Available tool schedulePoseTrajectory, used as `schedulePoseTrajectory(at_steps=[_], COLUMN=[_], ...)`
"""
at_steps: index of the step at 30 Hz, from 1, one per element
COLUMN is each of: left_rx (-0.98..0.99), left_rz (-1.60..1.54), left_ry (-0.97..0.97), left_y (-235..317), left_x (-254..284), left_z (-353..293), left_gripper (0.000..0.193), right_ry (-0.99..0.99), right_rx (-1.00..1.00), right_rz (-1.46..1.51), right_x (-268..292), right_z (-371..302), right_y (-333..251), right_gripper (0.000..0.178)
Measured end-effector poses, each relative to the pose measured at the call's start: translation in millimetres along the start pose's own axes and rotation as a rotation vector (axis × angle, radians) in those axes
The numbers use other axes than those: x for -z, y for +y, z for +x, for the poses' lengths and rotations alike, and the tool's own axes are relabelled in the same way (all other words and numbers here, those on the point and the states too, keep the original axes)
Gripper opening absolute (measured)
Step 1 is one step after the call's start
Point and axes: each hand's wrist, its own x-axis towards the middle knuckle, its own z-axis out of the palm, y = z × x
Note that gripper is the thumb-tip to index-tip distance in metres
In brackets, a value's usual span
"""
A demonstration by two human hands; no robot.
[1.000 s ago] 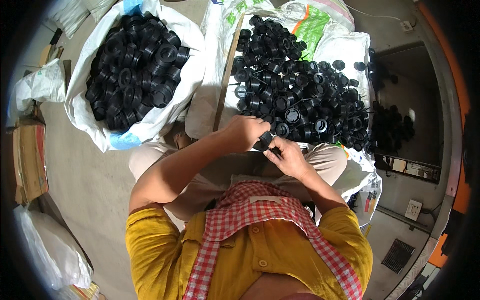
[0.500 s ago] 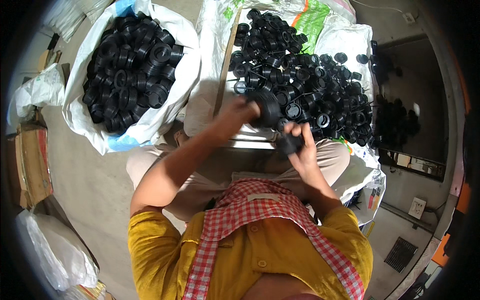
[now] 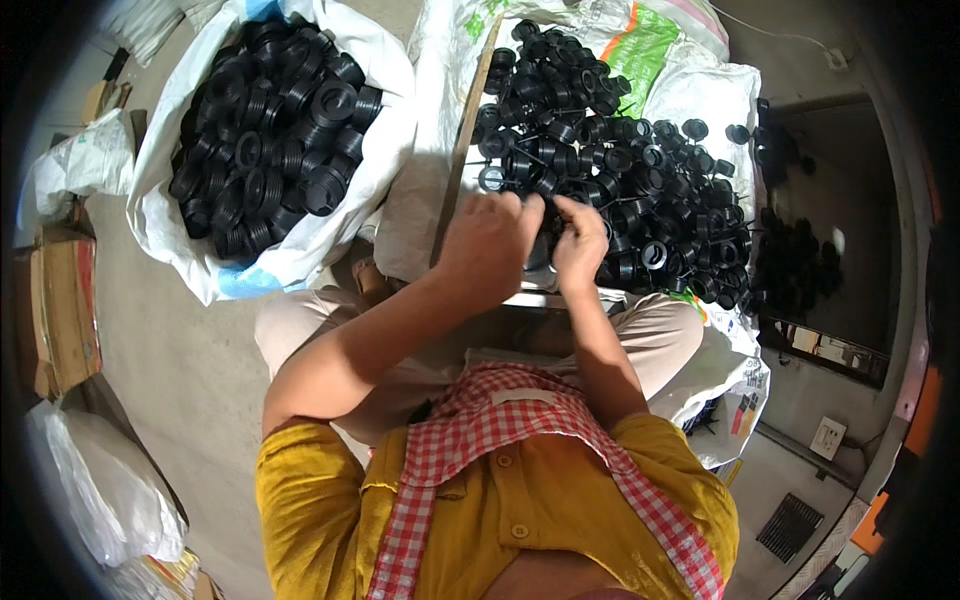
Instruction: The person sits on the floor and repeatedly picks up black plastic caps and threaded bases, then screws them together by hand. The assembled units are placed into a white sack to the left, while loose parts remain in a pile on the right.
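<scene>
My left hand (image 3: pixel 490 240) and my right hand (image 3: pixel 580 238) meet at the near edge of a heap of small black plastic rings and caps (image 3: pixel 620 170) spread on a white sack sheet (image 3: pixel 700 95). Both hands close around a black plastic part (image 3: pixel 545 232) held between them; most of it is hidden by my fingers. At the upper left, an open white sack (image 3: pixel 380 140) holds several larger black ribbed rings (image 3: pixel 270 130).
A wooden strip (image 3: pixel 462 150) runs beside the heap. A cardboard box (image 3: pixel 65 310) and a clear plastic bag (image 3: pixel 110 480) lie on the floor at left. More black parts (image 3: pixel 800 260) sit in a dark tray at right. My knees are under the hands.
Both hands have come together and moved forward to the heap's near edge; the larger black ring held up in the left hand half a second ago is out of sight.
</scene>
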Motion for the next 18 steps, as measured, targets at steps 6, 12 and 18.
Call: schedulePoseTrajectory(at_steps=[6, 12, 18], left_rx=[0.618, 0.526, 0.224], left_rz=[0.157, 0.399, -0.329], left_ry=[0.510, 0.553, 0.334], left_y=[-70, -78, -46], left_x=[97, 70, 11], left_z=[17, 26, 29], left_gripper=[0.069, 0.085, 0.062], right_ry=[-0.021, -0.353, -0.042], right_rx=[0.019, 0.170, -0.070], right_rz=[-0.197, -0.656, -0.299], right_x=[-27, -83, -67], right_z=[45, 115, 127], right_y=[93, 110, 140], right_gripper=[0.040, 0.066, 0.043])
